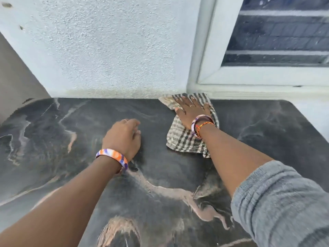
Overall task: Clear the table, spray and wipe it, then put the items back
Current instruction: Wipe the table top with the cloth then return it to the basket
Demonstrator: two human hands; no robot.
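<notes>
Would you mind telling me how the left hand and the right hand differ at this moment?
The right hand lies flat with spread fingers on the checked cloth, near the wall; the left hand rests on the bare marble-patterned table, fingers loosely curled, nearer the person. The right arm shows a grey sleeve; the left is bare. Both wear bangles.

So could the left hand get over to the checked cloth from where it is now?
Probably yes. The left hand rests on the dark marble table just beside the checked cloth, with bare tabletop between them. The right hand presses flat on the cloth's far part; its near end lies uncovered.
</notes>
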